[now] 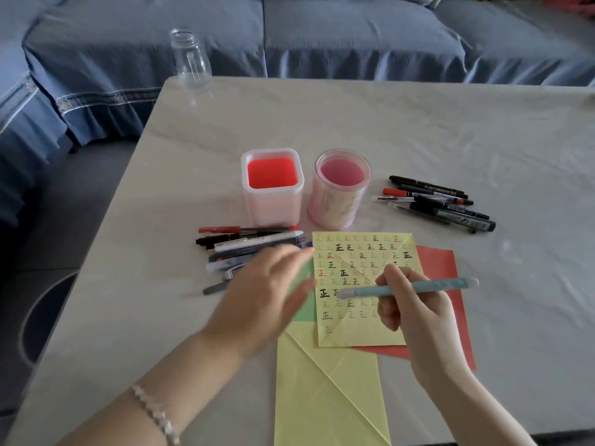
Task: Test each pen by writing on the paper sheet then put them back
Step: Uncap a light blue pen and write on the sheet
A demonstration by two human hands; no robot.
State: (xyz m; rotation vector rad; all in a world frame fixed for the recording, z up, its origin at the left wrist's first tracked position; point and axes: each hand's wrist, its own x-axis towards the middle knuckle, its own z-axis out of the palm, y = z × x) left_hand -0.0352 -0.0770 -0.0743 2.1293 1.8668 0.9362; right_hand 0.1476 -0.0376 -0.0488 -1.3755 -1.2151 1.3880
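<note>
A yellow paper sheet (357,323) covered with rows of written characters lies near the table's front. My right hand (415,313) grips a light blue pen (418,287) held level above the sheet, its capped end pointing left. My left hand (267,294) hovers blurred with fingers stretched out, between the sheet's left edge and a pile of several pens (248,244). It holds nothing. Another group of several dark pens (441,201) lies at the right. Two pen holders stand behind the sheet: a square one (272,201) and a round one (338,204).
Red paper (450,284), green paper (306,312) and a larger yellow sheet (325,397) lie under the written sheet. A clear glass bottle (190,59) stands at the table's far left corner. A blue sofa (322,37) runs behind the table (450,130).
</note>
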